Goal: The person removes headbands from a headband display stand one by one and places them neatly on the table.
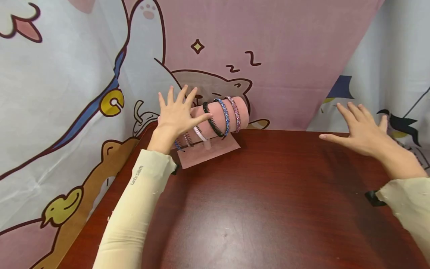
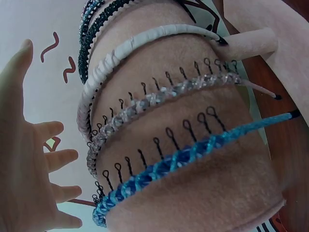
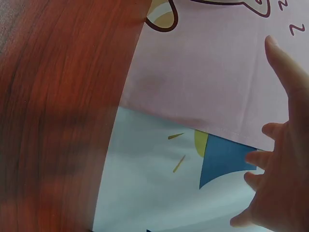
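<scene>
A pink padded headband stand (image 1: 215,112) on a flat base (image 1: 209,152) stands at the back left of the table. Several headbands ring its roll: a pink glittery one (image 1: 236,114), a blue glittery one (image 1: 224,116), a black one (image 1: 213,121) and, toward the left end, a white one (image 2: 145,37), a clear-beaded one (image 2: 140,105) and a blue beaded one (image 2: 169,164). My left hand (image 1: 175,115), fingers spread, is raised before the roll's left part and overlaps it in the head view. Far to the right, my right hand (image 1: 364,129) hovers over the table with fingers spread, holding nothing.
The dark red wooden table (image 1: 268,201) reaches back to a cloth backdrop (image 1: 285,67) printed with cartoon animals. More of this cloth (image 1: 67,93) hangs along the left side. Light reflects off the tabletop near the front.
</scene>
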Demonstrator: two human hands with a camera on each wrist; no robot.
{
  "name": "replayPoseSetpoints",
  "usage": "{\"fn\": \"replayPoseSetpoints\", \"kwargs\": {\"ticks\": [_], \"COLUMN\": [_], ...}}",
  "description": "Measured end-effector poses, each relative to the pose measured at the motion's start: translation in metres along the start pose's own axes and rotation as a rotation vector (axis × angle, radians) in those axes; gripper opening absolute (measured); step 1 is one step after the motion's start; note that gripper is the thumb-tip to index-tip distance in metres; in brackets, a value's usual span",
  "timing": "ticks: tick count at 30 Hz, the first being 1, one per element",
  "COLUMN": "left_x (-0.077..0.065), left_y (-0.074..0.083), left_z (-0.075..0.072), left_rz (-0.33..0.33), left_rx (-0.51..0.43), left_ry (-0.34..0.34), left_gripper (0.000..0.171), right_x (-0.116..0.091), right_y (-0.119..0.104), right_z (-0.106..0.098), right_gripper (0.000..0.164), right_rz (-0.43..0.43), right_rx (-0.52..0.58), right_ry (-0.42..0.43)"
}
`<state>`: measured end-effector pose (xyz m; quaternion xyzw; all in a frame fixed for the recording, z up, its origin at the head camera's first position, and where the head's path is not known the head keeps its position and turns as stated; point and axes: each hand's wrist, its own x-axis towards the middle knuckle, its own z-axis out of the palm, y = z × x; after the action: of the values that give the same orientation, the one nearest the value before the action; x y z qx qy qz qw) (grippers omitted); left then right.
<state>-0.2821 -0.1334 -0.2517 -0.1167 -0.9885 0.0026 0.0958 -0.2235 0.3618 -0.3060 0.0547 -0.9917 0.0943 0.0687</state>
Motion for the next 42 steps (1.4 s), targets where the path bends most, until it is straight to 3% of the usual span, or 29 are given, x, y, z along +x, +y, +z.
{"fn": "replayPoseSetpoints", "kwargs": {"ticks": [15, 27, 42], "left_x": [-0.004, -0.009, -0.013], "left_y": [-0.005, -0.007, -0.012], "left_z": [-0.001, 0.002, 0.005], "left_rz": [0.001, 0.009, 0.052], "left_rx": [-0.024, -0.037, -0.051], "left_ry": [0.030, 0.066, 0.175], "left_gripper": [0.097, 0.095, 0.087], "right_x": [0.001, 0.003, 0.006], "right_y": [-0.007, -0.013, -0.024], "right_z": [0.012, 0.025, 0.033], "right_gripper": [0.095, 0.092, 0.089], "right_rz": [-0.054, -0.049, -0.102], "right_rx": [0.049, 0.082, 0.170], "right_ry": [0.002, -0.004, -0.031]}}
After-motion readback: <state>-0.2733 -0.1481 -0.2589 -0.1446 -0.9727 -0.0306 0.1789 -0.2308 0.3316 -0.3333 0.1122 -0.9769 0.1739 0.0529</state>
